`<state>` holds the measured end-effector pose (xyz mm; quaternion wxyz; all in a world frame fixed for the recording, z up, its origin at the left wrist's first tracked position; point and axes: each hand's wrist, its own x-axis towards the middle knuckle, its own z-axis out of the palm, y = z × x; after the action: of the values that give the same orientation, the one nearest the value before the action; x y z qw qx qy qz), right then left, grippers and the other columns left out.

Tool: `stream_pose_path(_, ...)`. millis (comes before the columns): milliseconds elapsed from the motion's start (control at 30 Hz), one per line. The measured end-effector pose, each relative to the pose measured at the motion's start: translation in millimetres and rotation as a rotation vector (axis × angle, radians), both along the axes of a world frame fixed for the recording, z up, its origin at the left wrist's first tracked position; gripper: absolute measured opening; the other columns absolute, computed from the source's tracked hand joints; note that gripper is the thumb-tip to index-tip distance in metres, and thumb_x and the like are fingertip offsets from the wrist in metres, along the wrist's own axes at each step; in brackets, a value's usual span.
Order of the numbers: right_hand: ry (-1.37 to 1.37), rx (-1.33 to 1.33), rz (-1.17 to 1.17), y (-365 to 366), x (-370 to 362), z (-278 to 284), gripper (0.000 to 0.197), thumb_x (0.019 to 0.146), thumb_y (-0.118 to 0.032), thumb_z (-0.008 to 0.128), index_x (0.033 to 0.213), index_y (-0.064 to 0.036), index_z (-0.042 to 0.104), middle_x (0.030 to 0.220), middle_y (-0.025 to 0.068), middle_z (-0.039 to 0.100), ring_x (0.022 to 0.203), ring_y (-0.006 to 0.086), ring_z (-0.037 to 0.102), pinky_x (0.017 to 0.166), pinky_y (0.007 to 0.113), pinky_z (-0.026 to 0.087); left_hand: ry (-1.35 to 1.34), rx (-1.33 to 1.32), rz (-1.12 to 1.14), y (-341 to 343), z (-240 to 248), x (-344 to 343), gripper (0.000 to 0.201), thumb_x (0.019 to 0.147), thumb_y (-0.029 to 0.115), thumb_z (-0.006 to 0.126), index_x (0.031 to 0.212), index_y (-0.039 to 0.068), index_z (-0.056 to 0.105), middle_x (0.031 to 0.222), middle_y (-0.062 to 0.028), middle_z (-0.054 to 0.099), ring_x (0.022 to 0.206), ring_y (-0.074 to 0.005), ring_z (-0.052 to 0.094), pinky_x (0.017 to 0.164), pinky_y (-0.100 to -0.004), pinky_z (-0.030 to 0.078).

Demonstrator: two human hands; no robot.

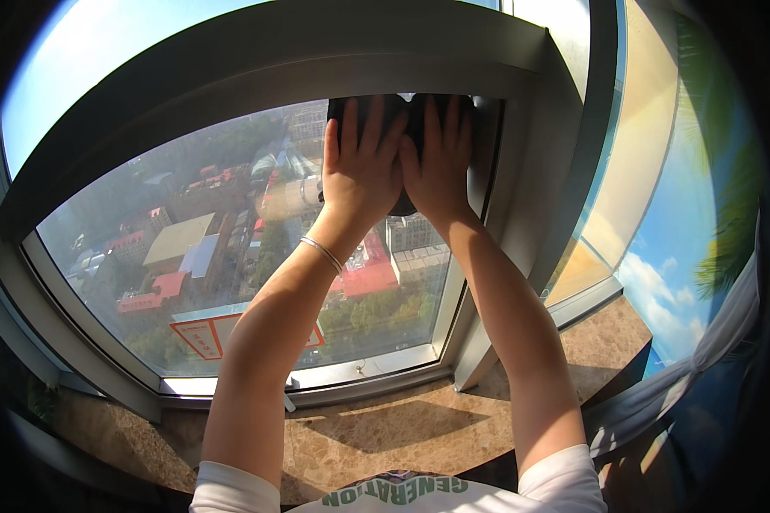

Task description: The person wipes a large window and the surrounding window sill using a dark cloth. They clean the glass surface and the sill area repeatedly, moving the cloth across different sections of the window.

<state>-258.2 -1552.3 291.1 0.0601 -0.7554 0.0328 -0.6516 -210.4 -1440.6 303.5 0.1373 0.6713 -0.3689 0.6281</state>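
Note:
Both my arms reach up to the window glass [257,197]. My left hand [364,167] lies flat with fingers spread on a black thing [408,120] in the pane's upper right corner. Beside it, my right hand [436,158] is pressed flat on the same dark shape, fingers stretched upward. The two thumbs meet or nearly meet in the middle. Rounded black edges show above and below the hands, but its kind is hard to make out, and the hands cover most of it. A thin silver bracelet [321,254] circles my left wrist.
A grey metal frame [316,77] surrounds the pane, with a thick post [530,171] on the right. Below runs a brown stone sill [385,427]. A red-and-white sticker [201,338] is on the lower glass. A pale curtain [701,368] hangs at the right.

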Motion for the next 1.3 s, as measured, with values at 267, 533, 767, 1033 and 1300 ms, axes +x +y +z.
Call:
stream_pose_path(267,0.137,0.006,-0.067,2.4,-7.3,-116.0,0.061,0.077,-0.03,0.06,0.132,-0.0079,0.044,0.144,0.0284,0.02,0.123,0.0549,0.024,0.1,0.061,0.023,0.096,0.144,0.045,16.8,-114.3,-2.2,0.049,0.082,0.04,0.051,0.129,0.026,0.049,0.141,-0.01,0.038,0.129,-0.0369,0.03,0.107,-0.0515,0.014)
stream_pose_path(533,0.521,0.107,0.028,38.9,-37.5,-301.8,0.069,0.075,-0.036,0.067,0.133,-0.0083,0.042,0.14,0.0322,0.02,0.119,0.0584,0.025,0.099,0.065,0.021,0.266,0.424,0.118,82.4,-291.9,-9.7,0.049,0.082,0.043,0.055,0.129,0.032,0.049,0.139,0.0024,0.038,0.13,-0.0266,0.024,0.109,-0.0447,0.005)
stream_pose_path(767,0.346,-0.015,-0.013,48.2,-9.0,-187.8,0.068,0.076,-0.038,0.062,0.133,-0.0054,0.042,0.144,0.0322,0.015,0.125,0.0576,0.018,0.1,0.065,0.014,0.205,0.275,0.058,86.3,-184.8,6.3,0.048,0.081,0.042,0.055,0.127,0.028,0.052,0.143,-0.014,0.033,0.132,-0.0378,0.021,0.109,-0.0504,0.006)
stream_pose_path(1033,0.098,-0.097,-0.043,91.9,24.4,-42.8,0.059,0.08,-0.043,0.057,0.134,-0.0209,0.044,0.144,0.0214,0.024,0.122,0.0529,0.028,0.096,0.065,0.024,0.174,0.042,0.198,115.0,-64.1,17.6,0.052,0.085,0.036,0.049,0.132,0.014,0.046,0.144,-0.0245,0.026,0.131,-0.0455,0.024,0.108,-0.0519,0.01)
stream_pose_path(1300,0.423,-0.314,0.092,120.7,13.5,-229.7,0.053,0.079,-0.045,0.059,0.129,-0.0308,0.049,0.135,0.01,0.038,0.108,0.037,0.041,0.092,0.056,0.032,0.637,0.223,0.285,164.6,-274.5,6.5,0.05,0.084,0.044,0.052,0.126,0.017,0.051,0.141,-0.0229,0.031,0.128,-0.0487,0.027,0.108,-0.056,0.011)
